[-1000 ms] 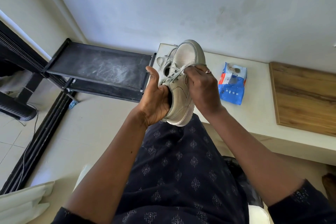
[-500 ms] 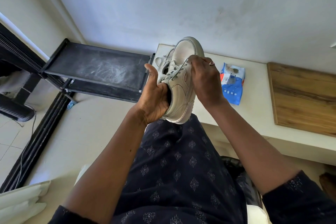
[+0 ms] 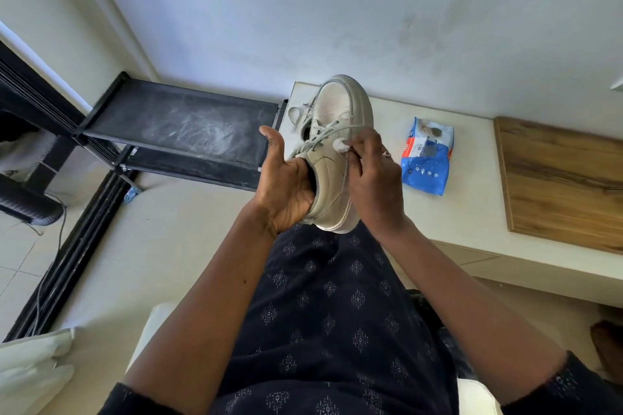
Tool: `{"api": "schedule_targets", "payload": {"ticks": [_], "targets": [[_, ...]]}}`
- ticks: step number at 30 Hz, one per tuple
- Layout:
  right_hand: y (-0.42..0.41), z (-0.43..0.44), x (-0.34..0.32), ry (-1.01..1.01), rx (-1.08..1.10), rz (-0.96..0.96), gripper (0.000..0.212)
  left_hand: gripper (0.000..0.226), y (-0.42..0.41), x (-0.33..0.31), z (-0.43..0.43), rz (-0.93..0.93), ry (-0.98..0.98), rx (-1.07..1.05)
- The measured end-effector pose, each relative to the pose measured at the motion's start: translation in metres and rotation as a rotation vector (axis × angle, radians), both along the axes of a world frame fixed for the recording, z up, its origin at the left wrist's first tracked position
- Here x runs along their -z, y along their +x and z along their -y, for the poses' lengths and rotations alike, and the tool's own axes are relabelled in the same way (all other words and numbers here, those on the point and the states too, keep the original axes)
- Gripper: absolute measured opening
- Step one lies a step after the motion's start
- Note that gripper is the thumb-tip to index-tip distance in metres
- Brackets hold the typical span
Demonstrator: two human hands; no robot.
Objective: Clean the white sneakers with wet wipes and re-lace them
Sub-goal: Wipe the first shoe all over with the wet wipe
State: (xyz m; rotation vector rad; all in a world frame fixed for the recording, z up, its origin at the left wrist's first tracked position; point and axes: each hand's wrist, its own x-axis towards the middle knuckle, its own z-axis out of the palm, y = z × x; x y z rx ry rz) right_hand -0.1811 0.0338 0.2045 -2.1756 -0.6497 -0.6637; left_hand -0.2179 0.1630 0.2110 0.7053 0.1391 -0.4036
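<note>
Head view: I see one sneaker held above the lap, toe toward the wall. The left hand grips its heel opening, thumb raised. The right hand pinches a small white wipe against its side, beside the lace. I judge wiping under way and re-lacing not yet done. Count: one sneaker for certain, perhaps another behind; one wipe; one blue pack on the ledge.

White bench against the wall, three things on it.
The bench is low and runs along the wall. A blue wipes pack lies flat near its middle. A wooden board lies flat toward the right, apart from the pack. At the left end sits a sneaker, mostly hidden.
</note>
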Motion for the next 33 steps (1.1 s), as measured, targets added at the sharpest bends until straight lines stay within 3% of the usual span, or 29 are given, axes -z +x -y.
{"api": "schedule_targets", "payload": {"ticks": [4, 11, 17, 25, 30, 33], "targets": [[-0.018, -0.002, 0.004, -0.001, -0.041, -0.011, 0.026, 0.118, 0.002, 0.001, -0.004, -0.011, -0.041, -0.044], [0.001, 0.002, -0.004, -0.21, -0.179, 0.125, 0.021, 0.118, 0.005, -0.008, -0.009, -0.003, -0.078, -0.06], [0.025, -0.009, -0.018, -0.155, -0.084, 0.096, 0.02, 0.118, 0.004, -0.007, -0.005, -0.012, -0.05, -0.044], [-0.015, -0.007, 0.0, -0.034, -0.18, 0.103, 0.02, 0.116, 0.006, -0.002, -0.012, -0.001, -0.049, -0.102], [-0.013, -0.006, -0.003, -0.063, -0.238, 0.109, 0.024, 0.115, 0.006, -0.004, -0.016, -0.008, -0.038, -0.109], [0.001, -0.018, -0.017, -0.067, -0.228, 0.141, 0.014, 0.116, 0.008, -0.003, -0.016, 0.005, 0.018, -0.08]]}}
